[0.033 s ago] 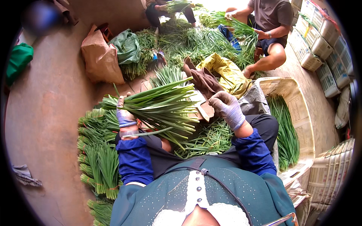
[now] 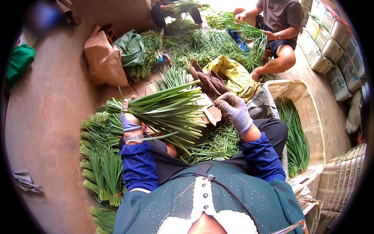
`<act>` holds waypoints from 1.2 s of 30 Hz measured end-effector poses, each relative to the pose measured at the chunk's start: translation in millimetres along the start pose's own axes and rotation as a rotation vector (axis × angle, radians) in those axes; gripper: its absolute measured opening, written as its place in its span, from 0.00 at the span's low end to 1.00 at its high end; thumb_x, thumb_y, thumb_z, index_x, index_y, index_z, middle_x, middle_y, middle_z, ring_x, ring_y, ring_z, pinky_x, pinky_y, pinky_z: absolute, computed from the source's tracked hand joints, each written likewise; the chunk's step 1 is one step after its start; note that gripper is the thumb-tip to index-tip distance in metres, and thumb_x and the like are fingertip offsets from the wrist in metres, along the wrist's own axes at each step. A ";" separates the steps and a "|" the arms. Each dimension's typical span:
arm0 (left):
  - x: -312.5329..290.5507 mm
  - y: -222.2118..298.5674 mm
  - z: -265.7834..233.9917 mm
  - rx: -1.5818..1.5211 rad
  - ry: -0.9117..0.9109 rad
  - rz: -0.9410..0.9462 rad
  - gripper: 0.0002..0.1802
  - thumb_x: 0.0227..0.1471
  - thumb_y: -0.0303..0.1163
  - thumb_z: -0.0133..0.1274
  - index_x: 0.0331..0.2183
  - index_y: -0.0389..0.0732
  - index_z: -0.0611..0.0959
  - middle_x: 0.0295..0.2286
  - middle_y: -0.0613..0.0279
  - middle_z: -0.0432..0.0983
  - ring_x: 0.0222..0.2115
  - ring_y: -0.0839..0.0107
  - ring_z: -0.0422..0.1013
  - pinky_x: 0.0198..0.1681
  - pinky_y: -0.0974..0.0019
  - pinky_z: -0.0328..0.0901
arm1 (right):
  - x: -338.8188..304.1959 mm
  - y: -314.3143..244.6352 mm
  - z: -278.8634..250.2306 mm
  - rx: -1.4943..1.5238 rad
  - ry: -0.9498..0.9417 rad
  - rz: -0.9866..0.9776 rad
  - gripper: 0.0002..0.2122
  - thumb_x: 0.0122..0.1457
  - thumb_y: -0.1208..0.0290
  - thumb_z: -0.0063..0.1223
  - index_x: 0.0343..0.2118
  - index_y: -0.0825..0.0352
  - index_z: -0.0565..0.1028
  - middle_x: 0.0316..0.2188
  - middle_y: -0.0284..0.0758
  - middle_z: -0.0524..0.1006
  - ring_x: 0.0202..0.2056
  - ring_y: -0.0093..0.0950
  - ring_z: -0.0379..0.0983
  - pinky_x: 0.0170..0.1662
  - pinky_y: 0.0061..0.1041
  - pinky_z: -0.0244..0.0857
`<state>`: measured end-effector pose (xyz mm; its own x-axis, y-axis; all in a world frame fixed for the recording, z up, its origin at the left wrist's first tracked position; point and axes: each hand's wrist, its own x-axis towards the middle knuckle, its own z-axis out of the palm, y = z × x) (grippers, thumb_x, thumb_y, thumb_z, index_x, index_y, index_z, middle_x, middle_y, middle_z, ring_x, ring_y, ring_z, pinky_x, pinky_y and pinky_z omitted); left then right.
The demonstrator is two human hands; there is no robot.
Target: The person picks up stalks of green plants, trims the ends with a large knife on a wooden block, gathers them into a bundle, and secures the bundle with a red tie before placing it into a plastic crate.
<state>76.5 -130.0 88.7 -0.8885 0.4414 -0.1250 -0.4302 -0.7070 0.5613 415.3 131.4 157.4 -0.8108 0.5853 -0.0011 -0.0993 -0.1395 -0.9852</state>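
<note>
My left hand (image 2: 127,114), in a pale glove, is closed round one end of a bunch of garlic chives (image 2: 163,107). The long flat leaves fan out to the right in front of me. My right hand (image 2: 235,111), also gloved and dirty at the fingers, hovers right of the leaf tips, apart from them. Its fingers are curled together, and whatever they may hold is hidden. Below it, between my legs, lie loose leaf scraps (image 2: 216,143). Tied bunches of garlic chives (image 2: 107,171) are stacked by my left side.
On my right stands a cream plastic crate (image 2: 317,136) with chives inside. A yellow sack (image 2: 233,78) and brown cloth (image 2: 210,82) lie ahead. Beyond is a large chive heap (image 2: 194,45), where two people handle leaves. More crates (image 2: 321,54) stand far right; a tan sack (image 2: 102,62) stands left.
My right hand has shifted very slightly upward. The co-worker at the far right has moved one hand a little along the leaves. My left hand and its bunch stay put.
</note>
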 end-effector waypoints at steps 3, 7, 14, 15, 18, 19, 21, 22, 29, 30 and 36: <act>7.6 -0.5 -9.4 0.011 -0.125 -0.020 0.09 0.59 0.37 0.52 0.35 0.41 0.77 0.39 0.56 0.78 0.39 0.59 0.74 0.46 0.51 0.71 | 15.7 6.4 13.3 -0.066 -0.006 -0.229 0.08 0.60 0.74 0.55 0.41 0.70 0.75 0.34 0.29 0.77 0.35 0.16 0.71 0.41 0.17 0.66; 2.9 -8.1 2.4 0.021 -0.119 -0.005 0.10 0.60 0.36 0.51 0.34 0.40 0.77 0.38 0.55 0.78 0.39 0.59 0.74 0.47 0.51 0.70 | 41.8 11.1 18.6 -0.033 0.011 -0.275 0.09 0.61 0.76 0.53 0.44 0.71 0.75 0.36 0.32 0.78 0.39 0.19 0.73 0.44 0.18 0.68; -9.8 -4.0 19.0 0.005 -0.038 0.001 0.08 0.60 0.33 0.49 0.30 0.42 0.75 0.34 0.58 0.76 0.41 0.60 0.73 0.50 0.48 0.68 | 60.9 2.4 30.0 -0.529 -0.019 -0.381 0.07 0.57 0.74 0.59 0.36 0.71 0.78 0.28 0.31 0.79 0.32 0.20 0.73 0.38 0.21 0.68; -13.3 -7.5 36.1 0.042 0.049 -0.007 0.09 0.61 0.32 0.46 0.27 0.44 0.74 0.31 0.61 0.75 0.43 0.60 0.72 0.52 0.48 0.66 | 62.5 9.2 25.7 -0.442 0.050 -0.373 0.06 0.57 0.73 0.58 0.34 0.70 0.78 0.27 0.32 0.79 0.30 0.21 0.73 0.36 0.22 0.68; -5.4 6.0 11.2 -0.053 -0.096 -0.016 0.17 0.62 0.31 0.45 0.19 0.46 0.68 0.26 0.64 0.72 0.46 0.61 0.70 0.54 0.45 0.62 | 55.1 15.7 14.1 -0.181 0.127 -0.214 0.04 0.59 0.74 0.56 0.32 0.70 0.77 0.27 0.29 0.77 0.30 0.17 0.71 0.34 0.18 0.65; -6.9 -2.9 25.1 0.010 0.042 -0.007 0.16 0.61 0.31 0.46 0.20 0.46 0.70 0.27 0.64 0.72 0.45 0.61 0.71 0.54 0.45 0.63 | 47.6 18.0 2.6 -0.137 0.087 -0.181 0.04 0.58 0.75 0.56 0.33 0.70 0.77 0.28 0.30 0.77 0.30 0.17 0.71 0.35 0.18 0.66; -4.1 -3.1 18.0 -0.011 0.003 0.001 0.13 0.60 0.31 0.48 0.23 0.45 0.73 0.28 0.63 0.74 0.43 0.61 0.71 0.53 0.47 0.65 | 30.2 18.9 -0.4 -0.116 0.038 -0.209 0.05 0.58 0.77 0.56 0.36 0.70 0.76 0.30 0.30 0.77 0.32 0.18 0.72 0.38 0.18 0.67; -4.4 -1.9 14.3 -0.095 -0.177 -0.019 0.10 0.60 0.31 0.49 0.26 0.44 0.76 0.29 0.63 0.75 0.43 0.60 0.72 0.52 0.49 0.66 | 20.9 19.8 0.2 -0.144 0.047 -0.262 0.06 0.57 0.78 0.56 0.38 0.70 0.75 0.30 0.29 0.77 0.34 0.18 0.73 0.40 0.17 0.67; -1.9 -12.5 21.6 -0.011 0.032 -0.024 0.07 0.61 0.33 0.48 0.34 0.39 0.76 0.37 0.52 0.78 0.40 0.58 0.74 0.49 0.49 0.70 | 17.6 20.2 12.4 -0.053 0.049 -0.278 0.15 0.56 0.77 0.60 0.46 0.70 0.74 0.48 0.35 0.74 0.45 0.21 0.71 0.52 0.23 0.65; -2.0 -14.6 25.6 -0.015 0.030 -0.021 0.07 0.61 0.32 0.48 0.34 0.39 0.76 0.37 0.52 0.78 0.41 0.58 0.74 0.49 0.49 0.70 | 19.3 23.5 14.2 0.063 0.006 -0.192 0.14 0.56 0.77 0.60 0.46 0.70 0.74 0.46 0.34 0.75 0.44 0.21 0.72 0.51 0.23 0.65; -8.3 -18.8 24.9 -0.096 -0.062 -0.044 0.08 0.61 0.33 0.49 0.34 0.39 0.77 0.37 0.54 0.78 0.41 0.57 0.74 0.49 0.49 0.70 | 32.3 50.5 31.5 0.336 -0.001 0.147 0.08 0.56 0.78 0.59 0.38 0.71 0.78 0.33 0.29 0.79 0.35 0.17 0.73 0.42 0.18 0.67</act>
<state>95.9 -106.5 99.6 -0.8580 0.5047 -0.0953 -0.4848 -0.7345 0.4748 366.0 118.1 113.0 -0.8313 0.5384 -0.1383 -0.1651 -0.4766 -0.8635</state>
